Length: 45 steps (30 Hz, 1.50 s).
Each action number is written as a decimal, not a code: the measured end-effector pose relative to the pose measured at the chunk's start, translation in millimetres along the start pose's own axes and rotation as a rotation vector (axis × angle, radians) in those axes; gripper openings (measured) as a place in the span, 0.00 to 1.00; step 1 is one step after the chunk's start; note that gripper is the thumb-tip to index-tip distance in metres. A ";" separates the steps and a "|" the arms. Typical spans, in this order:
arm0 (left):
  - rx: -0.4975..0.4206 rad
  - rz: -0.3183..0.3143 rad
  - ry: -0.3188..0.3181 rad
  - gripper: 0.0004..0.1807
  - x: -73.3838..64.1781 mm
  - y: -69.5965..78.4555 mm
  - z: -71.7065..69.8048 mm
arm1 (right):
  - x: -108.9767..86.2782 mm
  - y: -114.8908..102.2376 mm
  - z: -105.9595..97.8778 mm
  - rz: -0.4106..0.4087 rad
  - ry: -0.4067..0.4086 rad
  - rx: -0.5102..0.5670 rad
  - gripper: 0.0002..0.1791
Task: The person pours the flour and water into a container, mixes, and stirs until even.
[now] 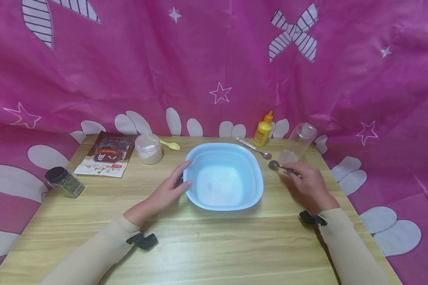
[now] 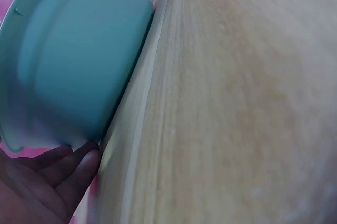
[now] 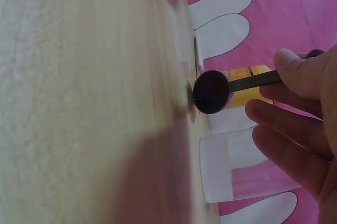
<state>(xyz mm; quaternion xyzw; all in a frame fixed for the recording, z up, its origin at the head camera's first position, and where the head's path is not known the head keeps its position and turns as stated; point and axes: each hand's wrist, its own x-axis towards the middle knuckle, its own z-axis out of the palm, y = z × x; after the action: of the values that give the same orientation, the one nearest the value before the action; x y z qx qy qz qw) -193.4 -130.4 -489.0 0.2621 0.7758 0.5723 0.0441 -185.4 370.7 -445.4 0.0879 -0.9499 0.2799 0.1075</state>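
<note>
A light blue plastic basin (image 1: 222, 204) sits on the table, with a little whitish stuff seen across its bottom. My left hand (image 1: 167, 189) rests against its left side, fingers fairly straight; the left wrist view has these fingers (image 2: 63, 174) low along the basin's wall (image 2: 89, 50). On the right, my right hand (image 1: 308, 184) pinches the thin handle of a small measuring spoon (image 3: 211, 92) between thumb and fingertips. The round spoon bowl hangs just above the table. Behind that hand stands a clear jar (image 1: 296, 142) with some white contents at its bottom.
A metal spoon (image 1: 253, 147) and a yellow squeeze bottle (image 1: 262, 130) are behind the basin. At the left are a jar of white powder (image 1: 148, 149), a yellow spoon (image 1: 171, 145), a spice packet (image 1: 107, 154) and a black-lidded jar (image 1: 65, 182). A pink curtain (image 1: 199, 59) hangs behind.
</note>
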 end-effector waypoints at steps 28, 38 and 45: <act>0.007 -0.016 -0.008 0.38 -2.0 0.7 -0.8 | -17.8 5.3 21.2 -0.210 -0.121 -0.203 0.22; 0.020 -0.011 -0.016 0.38 -0.8 4.0 -0.8 | -20.2 8.0 20.8 -0.170 -0.138 -0.192 0.23; 0.024 -0.009 -0.016 0.38 -1.3 3.4 -1.5 | -19.4 10.4 20.4 -0.157 -0.161 -0.196 0.22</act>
<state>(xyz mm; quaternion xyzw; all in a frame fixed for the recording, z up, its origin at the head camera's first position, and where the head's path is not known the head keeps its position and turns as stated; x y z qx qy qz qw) -191.7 -131.7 -485.7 0.2639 0.7834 0.5606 0.0497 -172.3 370.1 -472.4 0.1729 -0.9685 0.1684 0.0608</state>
